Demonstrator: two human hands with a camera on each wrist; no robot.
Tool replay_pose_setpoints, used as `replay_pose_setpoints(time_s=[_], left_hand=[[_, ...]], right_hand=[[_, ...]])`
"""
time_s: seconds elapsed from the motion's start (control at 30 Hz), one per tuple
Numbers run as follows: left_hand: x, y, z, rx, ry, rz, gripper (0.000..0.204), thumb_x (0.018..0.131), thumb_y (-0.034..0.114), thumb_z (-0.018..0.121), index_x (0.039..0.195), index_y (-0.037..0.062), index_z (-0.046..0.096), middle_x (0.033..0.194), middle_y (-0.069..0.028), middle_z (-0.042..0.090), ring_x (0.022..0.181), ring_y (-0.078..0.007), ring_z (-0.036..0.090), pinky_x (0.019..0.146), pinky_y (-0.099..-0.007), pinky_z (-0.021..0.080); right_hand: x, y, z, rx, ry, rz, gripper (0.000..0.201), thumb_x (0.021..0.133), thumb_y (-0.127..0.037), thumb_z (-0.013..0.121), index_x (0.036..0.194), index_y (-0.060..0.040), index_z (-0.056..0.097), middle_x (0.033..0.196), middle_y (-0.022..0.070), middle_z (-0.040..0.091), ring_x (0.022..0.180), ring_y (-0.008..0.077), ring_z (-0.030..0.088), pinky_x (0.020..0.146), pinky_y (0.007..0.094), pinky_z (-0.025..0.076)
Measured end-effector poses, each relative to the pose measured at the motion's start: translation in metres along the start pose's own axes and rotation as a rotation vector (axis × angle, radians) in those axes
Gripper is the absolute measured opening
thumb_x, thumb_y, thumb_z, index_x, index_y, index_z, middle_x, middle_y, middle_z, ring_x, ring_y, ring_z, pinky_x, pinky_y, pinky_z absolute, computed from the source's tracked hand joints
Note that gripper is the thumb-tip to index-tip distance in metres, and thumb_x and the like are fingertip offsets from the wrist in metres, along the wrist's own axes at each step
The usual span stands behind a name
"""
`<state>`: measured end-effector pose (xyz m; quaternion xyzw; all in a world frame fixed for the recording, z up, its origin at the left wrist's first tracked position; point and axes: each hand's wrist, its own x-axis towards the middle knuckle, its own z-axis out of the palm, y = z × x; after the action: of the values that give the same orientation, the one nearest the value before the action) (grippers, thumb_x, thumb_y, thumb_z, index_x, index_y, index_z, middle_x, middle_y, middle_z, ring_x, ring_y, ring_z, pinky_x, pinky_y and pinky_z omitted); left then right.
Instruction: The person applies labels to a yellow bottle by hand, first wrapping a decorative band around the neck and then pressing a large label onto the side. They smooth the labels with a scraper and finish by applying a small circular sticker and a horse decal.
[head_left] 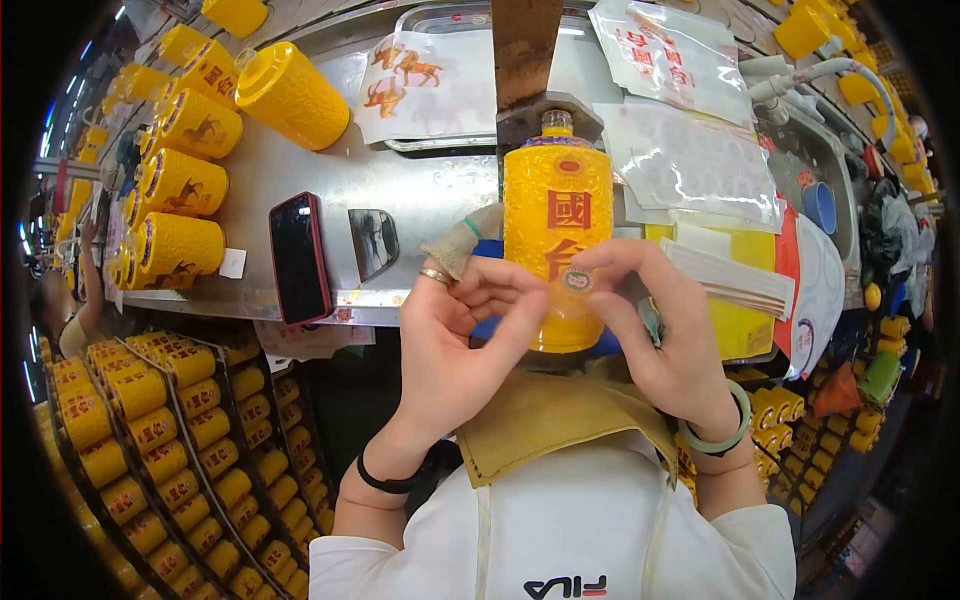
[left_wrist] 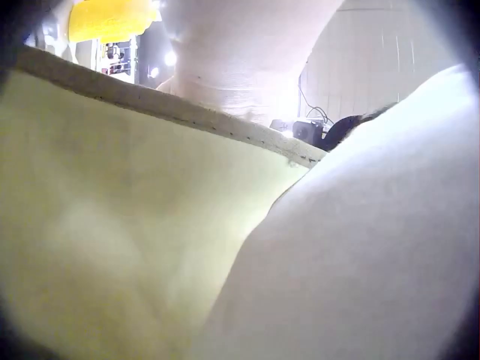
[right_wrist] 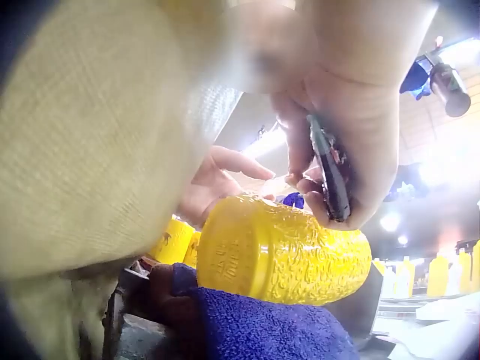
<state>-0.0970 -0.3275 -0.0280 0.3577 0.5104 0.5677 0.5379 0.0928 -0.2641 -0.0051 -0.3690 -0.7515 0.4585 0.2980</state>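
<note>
A yellow bottle (head_left: pixel 560 220) with red characters and a textured surface lies on a blue towel (right_wrist: pixel 274 326), its neck pointing away from me. Over its lower part, my left hand (head_left: pixel 460 330) and right hand (head_left: pixel 675 330) come together at a small clear decal (head_left: pixel 576 279) bearing a round emblem. Left thumb and forefinger pinch one side; the right fingertips are at the other. A grey cloth cover (head_left: pixel 460 243) sits on a left finger. Within the right hand's curled fingers, a slim dark tool (right_wrist: pixel 330 169) shows. The left wrist view shows mainly apron and sleeve.
A phone (head_left: pixel 299 258) and a metal plate (head_left: pixel 373 243) lie left of the bottle. Several yellow bottles (head_left: pixel 185 245) stand farther left. Decal sheets (head_left: pixel 690 160) are stacked on the right, above paper strips (head_left: pixel 740 283). Racks of yellow bottles (head_left: pixel 185 430) fill the lower left.
</note>
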Motion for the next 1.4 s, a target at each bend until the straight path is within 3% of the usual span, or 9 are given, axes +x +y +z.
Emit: replay_pose_setpoints(time_s=[0.23,0.3,0.6,1.03,1.17,1.23,1.27,1.3,1.4], left_hand=[[-0.008,-0.002,-0.004,0.325,-0.074,0.126,0.075,0.081,-0.009,0.068,0.151,-0.0035,0.042,0.097,-0.0055,0.066,0.09,-0.0118,0.067,0.083,-0.026,0.055],[-0.011,-0.008,-0.002,0.471,0.007,0.271,0.069,0.075,-0.005,0.071,0.142,0.0017,0.054,0.085,-0.0028,0.066,0.076,-0.0102,0.068,0.068,-0.0243,0.056],[-0.013,-0.017,0.001,0.696,0.051,0.472,0.066,0.076,-0.007,0.066,0.14,-0.0008,0.054,0.08,-0.0011,0.063,0.069,-0.0091,0.06,0.062,-0.0231,0.048],[-0.019,-0.016,-0.008,0.536,0.005,0.154,0.067,0.083,0.002,0.079,0.144,0.0,0.052,0.084,-0.0017,0.065,0.069,-0.0079,0.058,0.063,-0.0228,0.047],[-0.019,-0.022,-0.017,0.513,0.0,0.122,0.068,0.088,-0.004,0.073,0.15,0.0004,0.046,0.105,-0.0027,0.06,0.086,-0.0072,0.056,0.074,-0.0222,0.046],[-0.017,-0.027,-0.021,0.537,0.023,0.202,0.068,0.089,-0.007,0.07,0.152,0.0017,0.045,0.117,-0.0065,0.057,0.1,-0.0111,0.055,0.08,-0.0245,0.048],[-0.017,-0.026,-0.026,0.513,-0.029,0.139,0.065,0.094,-0.005,0.066,0.154,0.0016,0.041,0.136,-0.0118,0.054,0.12,-0.0187,0.053,0.097,-0.0318,0.049],[-0.015,-0.028,-0.025,0.514,-0.029,0.138,0.065,0.094,-0.005,0.066,0.154,0.0016,0.041,0.136,-0.0118,0.054,0.12,-0.0187,0.053,0.097,-0.0318,0.049],[-0.009,-0.031,-0.02,0.173,0.001,0.073,0.074,0.096,0.004,0.069,0.157,-0.0029,0.028,0.158,-0.0195,0.039,0.147,-0.0284,0.04,0.123,-0.0444,0.032]], right_hand=[[-0.011,-0.006,0.005,-0.028,-0.033,0.018,0.031,0.09,0.004,0.068,0.119,-0.0033,0.065,0.092,0.0127,0.062,0.079,0.0266,0.063,0.071,0.0368,0.051],[-0.013,-0.008,0.006,-0.062,-0.06,0.002,0.032,0.088,0.005,0.07,0.119,-0.0035,0.065,0.091,0.013,0.062,0.079,0.028,0.063,0.07,0.0379,0.051],[-0.017,-0.011,0.011,-0.045,-0.053,-0.001,0.031,0.088,0.004,0.07,0.119,-0.0035,0.065,0.09,0.0136,0.061,0.079,0.0291,0.062,0.071,0.039,0.051],[-0.021,0.0,0.015,-0.167,0.039,0.034,0.036,0.087,0.007,0.068,0.122,-0.0017,0.062,0.09,0.0144,0.061,0.081,0.0322,0.062,0.073,0.043,0.05],[-0.02,0.001,0.016,-0.177,0.069,0.05,0.039,0.086,0.006,0.07,0.123,-0.0025,0.06,0.086,0.0139,0.06,0.08,0.0328,0.061,0.072,0.0428,0.05],[-0.021,0.001,0.016,-0.179,0.077,0.071,0.039,0.086,0.006,0.07,0.123,-0.0026,0.059,0.084,0.0135,0.06,0.08,0.0326,0.062,0.072,0.0424,0.05],[-0.021,0.001,0.016,-0.131,0.092,0.134,0.036,0.088,0.004,0.07,0.121,-0.0024,0.059,0.083,0.0123,0.06,0.08,0.0302,0.062,0.073,0.0402,0.05],[-0.021,0.001,0.015,-0.083,0.106,0.196,0.033,0.089,0.002,0.07,0.12,-0.0022,0.058,0.081,0.0111,0.059,0.08,0.0278,0.062,0.074,0.038,0.049],[-0.023,0.016,0.011,0.047,0.134,0.277,0.027,0.093,-0.002,0.069,0.117,-0.0016,0.056,0.083,0.007,0.058,0.08,0.0187,0.06,0.074,0.0328,0.048]])
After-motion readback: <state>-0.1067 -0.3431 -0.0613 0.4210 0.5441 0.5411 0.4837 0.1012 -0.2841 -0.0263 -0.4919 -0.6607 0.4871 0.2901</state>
